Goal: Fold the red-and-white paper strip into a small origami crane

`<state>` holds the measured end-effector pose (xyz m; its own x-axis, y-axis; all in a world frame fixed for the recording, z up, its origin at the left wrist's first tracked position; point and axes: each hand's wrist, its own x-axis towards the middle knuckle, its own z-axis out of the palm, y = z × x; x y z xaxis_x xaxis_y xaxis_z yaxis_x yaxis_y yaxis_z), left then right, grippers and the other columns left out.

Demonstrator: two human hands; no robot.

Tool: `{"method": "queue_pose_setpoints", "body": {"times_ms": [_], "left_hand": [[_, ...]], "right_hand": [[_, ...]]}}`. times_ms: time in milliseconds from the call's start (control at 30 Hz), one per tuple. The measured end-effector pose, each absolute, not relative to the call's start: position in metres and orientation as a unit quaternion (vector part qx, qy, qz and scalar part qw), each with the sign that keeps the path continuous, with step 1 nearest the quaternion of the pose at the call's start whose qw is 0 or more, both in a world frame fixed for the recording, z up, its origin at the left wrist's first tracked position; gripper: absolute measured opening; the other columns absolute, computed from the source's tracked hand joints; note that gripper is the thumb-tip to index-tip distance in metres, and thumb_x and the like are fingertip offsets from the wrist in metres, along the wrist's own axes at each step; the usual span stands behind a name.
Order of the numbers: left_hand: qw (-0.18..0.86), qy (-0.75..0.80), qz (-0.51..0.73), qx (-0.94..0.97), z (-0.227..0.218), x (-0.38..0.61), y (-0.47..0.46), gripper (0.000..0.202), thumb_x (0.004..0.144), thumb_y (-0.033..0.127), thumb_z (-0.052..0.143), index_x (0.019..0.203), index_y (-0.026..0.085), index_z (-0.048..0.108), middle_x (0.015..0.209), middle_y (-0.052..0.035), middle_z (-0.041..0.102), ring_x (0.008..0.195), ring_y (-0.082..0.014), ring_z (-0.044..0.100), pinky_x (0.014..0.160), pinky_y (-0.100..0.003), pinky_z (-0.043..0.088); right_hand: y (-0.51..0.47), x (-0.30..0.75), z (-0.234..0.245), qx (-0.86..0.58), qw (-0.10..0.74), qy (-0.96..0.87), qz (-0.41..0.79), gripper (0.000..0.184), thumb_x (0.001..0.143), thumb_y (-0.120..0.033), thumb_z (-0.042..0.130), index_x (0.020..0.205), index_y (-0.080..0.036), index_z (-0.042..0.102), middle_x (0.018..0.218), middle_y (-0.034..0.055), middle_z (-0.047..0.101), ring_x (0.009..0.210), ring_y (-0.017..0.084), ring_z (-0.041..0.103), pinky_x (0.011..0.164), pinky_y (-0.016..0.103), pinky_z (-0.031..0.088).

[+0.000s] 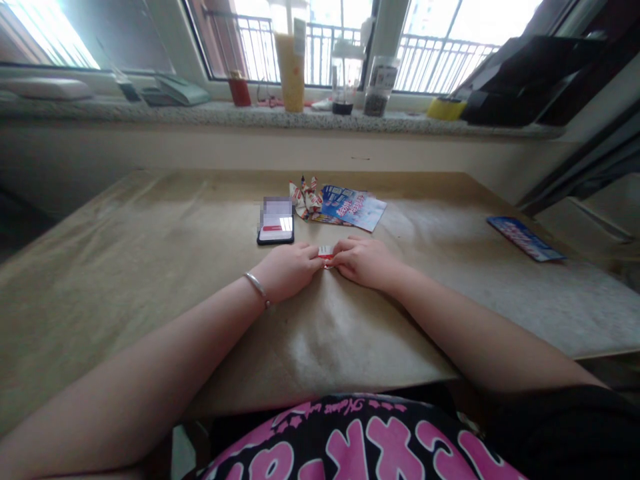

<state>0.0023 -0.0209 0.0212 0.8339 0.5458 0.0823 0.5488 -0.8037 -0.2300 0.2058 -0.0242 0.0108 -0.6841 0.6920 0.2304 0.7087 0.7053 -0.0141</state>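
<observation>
My left hand (289,268) and my right hand (364,260) meet at the middle of the table (150,267), knuckles up and fingers curled. Between their fingertips they pinch a small red and white folded paper (326,252), pressed down on the tabletop. A silver bracelet (257,287) circles my left wrist. Just beyond the hands lies a phone (276,221) with its screen lit, and to its right sit some folded red and white paper pieces (305,197) beside blue printed sheets (353,207).
A blue printed strip (525,238) lies near the table's right edge. The windowsill (250,115) behind holds a tall yellow bottle (291,63), a red jar (239,89), clear jars (381,85), a yellow tape roll (447,108) and dark items at the right.
</observation>
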Motion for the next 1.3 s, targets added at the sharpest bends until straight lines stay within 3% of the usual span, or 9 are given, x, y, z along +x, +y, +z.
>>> {"method": "queue_pose_setpoints", "body": {"times_ms": [300, 467, 667, 800, 967, 1300], "left_hand": [[0.078, -0.304, -0.012, -0.949, 0.028, -0.004, -0.02, 0.027, 0.083, 0.017, 0.043, 0.097, 0.02, 0.067, 0.085, -0.005, 0.06, 0.08, -0.0164, 0.057, 0.07, -0.028, 0.045], [0.074, -0.304, -0.02, -0.95, 0.027, -0.005, -0.02, 0.025, 0.084, 0.018, 0.043, 0.094, 0.019, 0.066, 0.085, -0.0053, 0.06, 0.08, -0.0159, 0.056, 0.072, -0.027, 0.044], [0.108, -0.282, -0.029, -0.953, 0.023, -0.003, -0.021, 0.033, 0.086, 0.019, 0.042, 0.113, 0.023, 0.06, 0.085, -0.0055, 0.059, 0.078, -0.017, 0.052, 0.065, -0.027, 0.042], [0.119, -0.277, -0.02, -0.953, 0.021, 0.001, -0.021, 0.031, 0.086, 0.016, 0.04, 0.107, 0.018, 0.062, 0.088, -0.0082, 0.059, 0.079, -0.0178, 0.052, 0.066, -0.029, 0.042], [0.092, -0.293, -0.002, -0.951, 0.029, 0.001, -0.023, 0.033, 0.086, 0.017, 0.04, 0.11, 0.022, 0.062, 0.088, -0.0074, 0.058, 0.078, -0.0181, 0.052, 0.065, -0.029, 0.042], [0.085, -0.299, 0.024, -0.95, 0.033, -0.007, -0.021, 0.028, 0.086, 0.018, 0.041, 0.095, 0.019, 0.068, 0.082, -0.0064, 0.059, 0.078, -0.0166, 0.055, 0.071, -0.029, 0.044]], "right_hand": [[-0.016, 0.214, 0.005, -0.382, 0.174, -0.908, 0.015, 0.02, 0.083, -0.024, 0.052, 0.091, -0.026, 0.07, 0.089, 0.0015, 0.068, 0.082, 0.014, 0.059, 0.067, 0.024, 0.037], [-0.019, 0.213, 0.006, -0.385, 0.163, -0.908, -0.008, 0.023, 0.084, -0.025, 0.049, 0.094, -0.027, 0.07, 0.088, 0.0018, 0.067, 0.08, 0.014, 0.057, 0.064, 0.024, 0.035], [-0.026, 0.206, 0.017, -0.385, 0.094, -0.916, -0.059, 0.027, 0.085, -0.024, 0.045, 0.095, -0.026, 0.07, 0.093, 0.0034, 0.066, 0.08, 0.015, 0.056, 0.063, 0.026, 0.034], [-0.03, 0.202, 0.023, -0.396, 0.067, -0.913, -0.065, 0.027, 0.085, -0.024, 0.044, 0.094, -0.024, 0.07, 0.093, 0.0043, 0.066, 0.081, 0.016, 0.056, 0.064, 0.027, 0.034], [-0.028, 0.205, 0.025, -0.401, 0.064, -0.912, -0.047, 0.027, 0.083, -0.023, 0.046, 0.093, -0.026, 0.071, 0.093, 0.0024, 0.068, 0.081, 0.016, 0.058, 0.064, 0.027, 0.035], [-0.025, 0.216, 0.024, -0.397, 0.068, -0.915, -0.032, 0.026, 0.079, -0.022, 0.049, 0.09, -0.027, 0.072, 0.093, 0.0015, 0.068, 0.08, 0.016, 0.059, 0.065, 0.026, 0.038]]}}
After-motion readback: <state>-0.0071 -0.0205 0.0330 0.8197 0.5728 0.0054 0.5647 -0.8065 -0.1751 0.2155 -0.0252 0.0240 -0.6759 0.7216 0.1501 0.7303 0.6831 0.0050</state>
